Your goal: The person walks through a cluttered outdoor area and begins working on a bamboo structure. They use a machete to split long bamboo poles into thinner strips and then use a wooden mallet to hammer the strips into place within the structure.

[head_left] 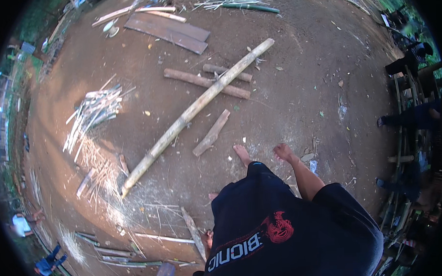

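Note:
My right hand (282, 152) hangs over the bare ground in front of me, its fingers curled in and nothing visible in them. Low beside my dark shirt, a small part of my left hand (209, 238) shows; its fingers are too hidden to read. Ahead and to the left, a long pale bamboo pole (186, 116) lies slantwise across a brown log (195, 79) and a shorter log (238, 75). Neither hand touches the pole. A short piece of wood (212, 133) rests on the dirt between the pole and my bare foot (241, 154).
Split bamboo strips (97, 109) are heaped at the left, with shavings (100, 165) below. Dark boards (169, 30) lie at the far side. Cut poles (118, 252) lie at lower left. People are at the right edge near a person in dark clothes (410, 58), and at lower left.

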A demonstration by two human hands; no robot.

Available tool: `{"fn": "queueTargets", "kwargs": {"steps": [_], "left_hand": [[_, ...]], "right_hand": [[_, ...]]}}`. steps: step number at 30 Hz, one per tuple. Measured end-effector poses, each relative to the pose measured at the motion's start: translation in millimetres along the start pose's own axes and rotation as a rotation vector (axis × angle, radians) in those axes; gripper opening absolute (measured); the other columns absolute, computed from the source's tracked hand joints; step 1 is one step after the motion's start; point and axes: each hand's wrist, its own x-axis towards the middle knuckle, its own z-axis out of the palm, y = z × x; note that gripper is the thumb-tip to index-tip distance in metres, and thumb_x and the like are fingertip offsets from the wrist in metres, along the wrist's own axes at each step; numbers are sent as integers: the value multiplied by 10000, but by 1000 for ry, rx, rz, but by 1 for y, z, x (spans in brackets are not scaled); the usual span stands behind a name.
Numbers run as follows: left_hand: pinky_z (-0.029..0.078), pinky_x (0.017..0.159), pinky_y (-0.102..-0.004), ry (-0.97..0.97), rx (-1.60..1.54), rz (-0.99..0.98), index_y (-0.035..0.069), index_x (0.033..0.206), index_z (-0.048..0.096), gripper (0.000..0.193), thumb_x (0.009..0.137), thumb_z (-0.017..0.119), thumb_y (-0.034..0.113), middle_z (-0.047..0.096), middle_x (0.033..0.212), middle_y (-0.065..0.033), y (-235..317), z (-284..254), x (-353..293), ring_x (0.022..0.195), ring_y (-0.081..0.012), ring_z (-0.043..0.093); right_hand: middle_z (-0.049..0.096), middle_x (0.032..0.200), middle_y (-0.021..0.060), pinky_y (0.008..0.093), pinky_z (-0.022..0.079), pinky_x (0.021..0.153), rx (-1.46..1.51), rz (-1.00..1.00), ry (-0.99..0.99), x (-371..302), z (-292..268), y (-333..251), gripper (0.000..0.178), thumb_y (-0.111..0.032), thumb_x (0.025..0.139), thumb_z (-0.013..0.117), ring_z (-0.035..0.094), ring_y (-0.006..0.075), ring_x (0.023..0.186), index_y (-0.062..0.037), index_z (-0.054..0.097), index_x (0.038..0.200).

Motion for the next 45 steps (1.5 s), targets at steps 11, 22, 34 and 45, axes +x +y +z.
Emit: {"fn": "queueTargets", "kwargs": {"steps": [11, 22, 34, 45], "left_hand": [[319, 531, -246, 6, 168, 280, 91, 1020, 539, 225, 931, 448, 276, 414, 685, 12, 24, 176, -59, 589, -118, 413], [423, 596, -286, 238, -177, 115, 87, 1093, 539, 248, 945, 445, 263, 534, 814, -39, -80, 151, -91, 704, -158, 539], [478, 643, -323, 575, -422, 243, 62, 1206, 524, 338, 961, 468, 288, 608, 939, -94, -235, 148, -193, 762, -184, 583], [504, 653, -327, 635, -850, -40, 28, 1187, 540, 343, 956, 486, 274, 610, 919, -92, -591, 166, -256, 772, -187, 600]], "right_hand": [[669, 752, 144, 378, 511, 630, -326, -196, -16, 117, -118, -30, 264, -215, 840, 496, 650, 277, 692, -1, 650, 837], [628, 639, 103, 342, 511, 523, -465, -314, -132, 148, -58, -54, 295, -253, 843, 491, 620, 194, 561, -4, 613, 743], [650, 628, 157, 396, 531, 571, -1455, -596, -597, 142, 28, -141, 322, -176, 840, 449, 672, 259, 611, -16, 678, 680], [653, 742, 222, 442, 486, 647, -870, -1222, -622, -84, 178, -94, 330, -288, 803, 516, 645, 333, 684, 0, 673, 834]]}}
